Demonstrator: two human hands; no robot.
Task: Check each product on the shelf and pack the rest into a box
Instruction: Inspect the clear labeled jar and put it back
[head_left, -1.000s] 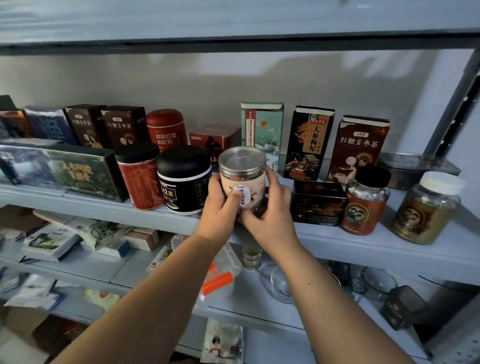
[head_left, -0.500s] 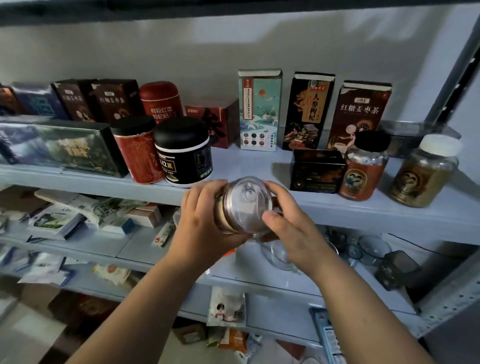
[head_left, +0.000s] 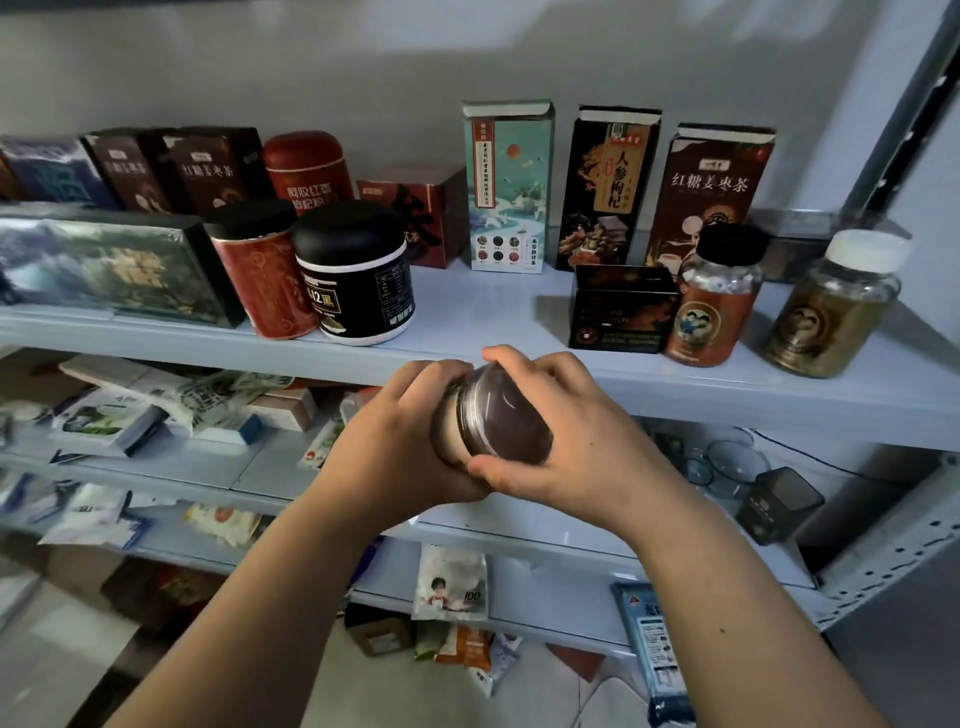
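Pale-blue shelf (head_left: 493, 317) runs across w/ tins & boxes; a bare gap shows betw. the black-lidded tub (head_left: 358, 275) and the small black box (head_left: 621, 309). Jar (head_left: 498, 421) is off the shelf, just in front of & below that gap. Left hand (head_left: 395, 431) wraps its labelled body. Right hand (head_left: 582, 441) curls fingers over the dark end's rim, thumb under. Long axis is tipped approx. level, dark end toward camera & right. Prob. mid-check. If it goes to the gap it needs righting first, then up & fwd; both hands are equally near.
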